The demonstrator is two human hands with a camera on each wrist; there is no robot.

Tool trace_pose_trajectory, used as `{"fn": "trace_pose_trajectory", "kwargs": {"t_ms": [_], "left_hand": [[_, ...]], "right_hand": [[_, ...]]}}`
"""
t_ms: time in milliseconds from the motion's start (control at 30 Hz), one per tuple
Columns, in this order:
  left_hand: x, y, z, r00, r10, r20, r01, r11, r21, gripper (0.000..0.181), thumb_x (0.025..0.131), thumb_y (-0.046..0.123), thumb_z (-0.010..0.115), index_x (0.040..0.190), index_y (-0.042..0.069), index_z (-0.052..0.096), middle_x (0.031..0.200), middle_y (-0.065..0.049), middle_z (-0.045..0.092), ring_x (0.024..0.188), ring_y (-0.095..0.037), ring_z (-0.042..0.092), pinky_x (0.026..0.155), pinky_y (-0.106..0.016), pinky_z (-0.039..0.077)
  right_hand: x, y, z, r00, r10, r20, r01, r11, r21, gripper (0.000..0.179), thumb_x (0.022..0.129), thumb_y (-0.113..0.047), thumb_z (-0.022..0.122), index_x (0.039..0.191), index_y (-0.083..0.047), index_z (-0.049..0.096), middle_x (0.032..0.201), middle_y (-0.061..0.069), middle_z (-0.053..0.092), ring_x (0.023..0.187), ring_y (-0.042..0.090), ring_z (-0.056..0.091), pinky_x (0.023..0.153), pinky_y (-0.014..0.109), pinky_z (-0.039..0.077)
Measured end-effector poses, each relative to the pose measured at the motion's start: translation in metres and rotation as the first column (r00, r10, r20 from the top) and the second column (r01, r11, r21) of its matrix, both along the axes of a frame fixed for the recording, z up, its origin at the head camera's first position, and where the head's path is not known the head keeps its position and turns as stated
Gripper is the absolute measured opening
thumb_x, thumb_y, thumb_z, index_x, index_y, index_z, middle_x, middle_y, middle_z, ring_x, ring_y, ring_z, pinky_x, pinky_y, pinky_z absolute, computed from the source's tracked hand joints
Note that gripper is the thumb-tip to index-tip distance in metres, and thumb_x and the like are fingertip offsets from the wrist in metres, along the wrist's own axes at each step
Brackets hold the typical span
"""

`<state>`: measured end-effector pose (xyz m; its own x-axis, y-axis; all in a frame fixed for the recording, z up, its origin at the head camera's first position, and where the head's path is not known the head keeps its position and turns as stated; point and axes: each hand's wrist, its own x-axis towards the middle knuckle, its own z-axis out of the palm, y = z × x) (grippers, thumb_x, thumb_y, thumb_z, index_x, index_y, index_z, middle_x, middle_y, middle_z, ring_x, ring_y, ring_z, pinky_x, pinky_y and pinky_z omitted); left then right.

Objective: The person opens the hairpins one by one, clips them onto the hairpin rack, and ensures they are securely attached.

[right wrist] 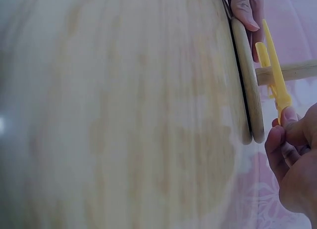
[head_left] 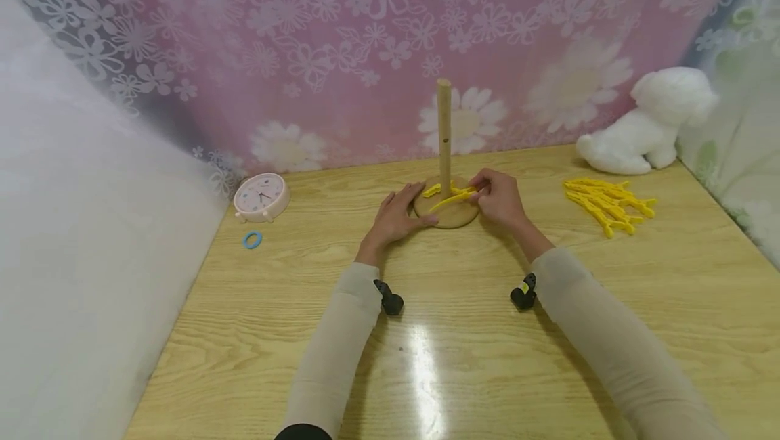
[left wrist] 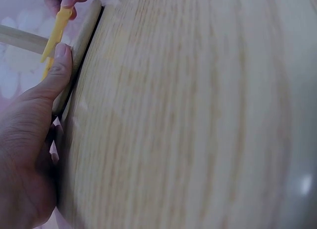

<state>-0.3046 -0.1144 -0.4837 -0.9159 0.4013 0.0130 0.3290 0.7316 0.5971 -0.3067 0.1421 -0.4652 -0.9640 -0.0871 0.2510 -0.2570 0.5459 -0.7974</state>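
A round wooden base (head_left: 449, 223) with an upright wooden post (head_left: 444, 135) stands toward the back of the table. My left hand (head_left: 395, 216) holds the base at its left rim, the thumb (left wrist: 59, 73) laid along the near edge. My right hand (head_left: 501, 200) pinches one end of a slim yellow plastic piece (right wrist: 275, 61) with a forked end. This piece slants across the front of the post, just above the base. Behind it, close to the post, is another yellow piece (head_left: 432, 191); the post partly hides it, and I cannot tell how it rests.
Several yellow forked pieces (head_left: 609, 203) lie in a pile on the right. A white plush dog (head_left: 655, 122) sits behind them near the curtain. On the left stand a pink clock (head_left: 263, 198) and a blue ring (head_left: 252, 239). Floral curtain (head_left: 341, 54) closes off the back.
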Motion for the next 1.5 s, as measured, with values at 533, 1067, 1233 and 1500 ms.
{"fn": "trace_pose_trajectory", "kwargs": {"t_ms": [533, 1067, 1233, 1500], "left_hand": [[0.001, 0.001, 0.001, 1.0, 0.004, 0.005, -0.004, 1.0, -0.022, 0.095, 0.093, 0.066, 0.066, 0.168, 0.027, 0.023, 0.173, 0.005, 0.022, 0.16, -0.01, 0.012, 0.13, -0.034, -0.002], [0.001, 0.001, 0.002, 1.0, 0.001, 0.009, -0.001, 1.0, -0.016, 0.095, 0.094, 0.064, 0.067, 0.168, 0.026, 0.022, 0.173, 0.003, 0.023, 0.16, -0.011, 0.012, 0.13, -0.034, -0.002], [0.0, 0.0, 0.002, 1.0, -0.013, -0.002, 0.013, 1.0, -0.013, 0.094, 0.095, 0.06, 0.069, 0.168, 0.023, 0.023, 0.173, -0.001, 0.023, 0.16, -0.015, 0.013, 0.131, -0.039, 0.0], [0.0, 0.001, 0.001, 1.0, -0.01, -0.008, 0.01, 1.0, -0.016, 0.095, 0.094, 0.061, 0.069, 0.168, 0.023, 0.023, 0.173, -0.001, 0.024, 0.16, -0.016, 0.014, 0.131, -0.04, 0.001]], "right_hand": [[0.002, 0.002, 0.0, 1.0, 0.014, 0.01, -0.014, 1.0, 0.018, 0.013, 0.095, 0.005, 0.072, 0.107, 0.001, 0.073, 0.093, 0.019, 0.07, 0.063, 0.021, 0.053, 0.052, 0.023, 0.043], [0.007, 0.006, -0.004, 0.99, 0.063, 0.128, -0.045, 0.989, -0.141, 0.033, 0.1, 0.004, 0.065, 0.133, 0.0, 0.068, 0.12, 0.023, 0.068, 0.06, 0.017, 0.062, 0.05, 0.023, 0.052], [0.01, 0.006, -0.004, 0.982, 0.084, 0.167, -0.046, 0.974, -0.223, 0.037, 0.102, 0.002, 0.063, 0.139, -0.002, 0.064, 0.124, 0.022, 0.066, 0.06, 0.018, 0.063, 0.051, 0.028, 0.058], [0.011, 0.008, -0.005, 0.977, 0.103, 0.188, -0.046, 0.958, -0.283, 0.041, 0.102, 0.002, 0.063, 0.143, -0.002, 0.06, 0.132, 0.021, 0.063, 0.065, 0.015, 0.067, 0.054, 0.028, 0.06]]}}
